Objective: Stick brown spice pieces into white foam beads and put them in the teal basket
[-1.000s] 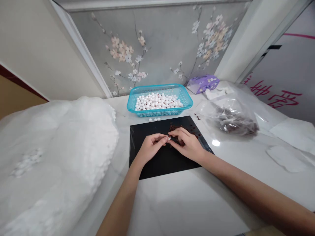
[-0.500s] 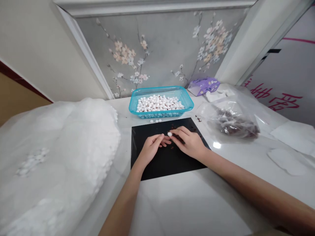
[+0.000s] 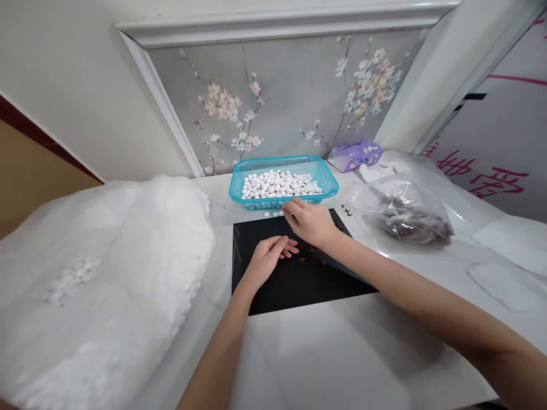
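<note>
Lots of balls [image 3: 280,185] sit in basket [image 3: 252,203] at 12, but big bag [image 3: 158,228] at 9 looks full, so prob. lots left. R hand [image 3: 308,221] has fingers bunched by basket, can't tell on what; L hand [image 3: 270,253] curls loosely over mat [image 3: 273,290], can't tell if it's holding.

Grey floral wall panel [image 3: 290,85] — white moulding [image 3: 290,26] along its top — above a pale glossy tabletop [image 3: 342,353].

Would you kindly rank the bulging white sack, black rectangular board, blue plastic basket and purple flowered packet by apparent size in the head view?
Largest to smallest, as they look:
White sack
Black board
Blue basket
Purple packet
The sack's nearness may exaggerate it.
</note>
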